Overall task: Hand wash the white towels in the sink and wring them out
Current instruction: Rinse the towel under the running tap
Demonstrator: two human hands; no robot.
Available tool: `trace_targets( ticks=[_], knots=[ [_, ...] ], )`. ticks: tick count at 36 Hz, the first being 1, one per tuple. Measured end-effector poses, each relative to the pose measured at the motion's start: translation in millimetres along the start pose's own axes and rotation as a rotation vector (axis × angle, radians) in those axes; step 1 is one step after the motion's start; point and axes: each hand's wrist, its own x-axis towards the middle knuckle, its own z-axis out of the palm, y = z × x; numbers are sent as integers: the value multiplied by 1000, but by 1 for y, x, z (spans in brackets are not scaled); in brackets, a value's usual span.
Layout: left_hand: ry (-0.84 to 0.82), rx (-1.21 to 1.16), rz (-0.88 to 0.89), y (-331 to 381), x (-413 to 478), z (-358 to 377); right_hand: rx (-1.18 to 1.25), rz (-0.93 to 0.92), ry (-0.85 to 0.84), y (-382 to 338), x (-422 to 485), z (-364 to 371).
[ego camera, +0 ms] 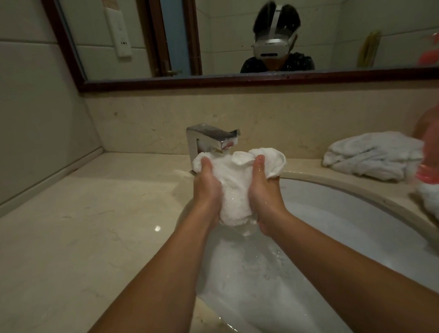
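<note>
A wet, soapy white towel (235, 188) is bunched up above the sink (364, 211), just below the chrome tap (210, 139). My left hand (206, 189) grips its left side, thumb on top. My right hand (262, 189) grips its right side in the same way. The basin holds foamy water (244, 272) under my forearms. Another white towel (372, 158) lies crumpled on the counter at the right. A third white towel (436, 203) hangs over the sink's right rim.
A beige marble counter (79, 233) spreads to the left of the sink. A blurred pink object (435, 168) sits at the right edge. A dark-framed mirror (235, 79) runs along the wall behind, showing a person with a headset.
</note>
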Motion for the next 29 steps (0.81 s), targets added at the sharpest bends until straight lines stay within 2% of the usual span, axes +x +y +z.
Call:
trace_targets(
  ticks=[4,15,25,29],
  knots=[
    [17,20,17,-2,2,1,13,62,-5,4,1,3],
    [65,98,67,-2,0,2,8,90,-20,3,7,1],
    [29,119,64,4,-6,4,-16,103,3,1,7,1],
    [-25,188,125,2,-9,4,-25,86,5,3,6,1]
  ],
)
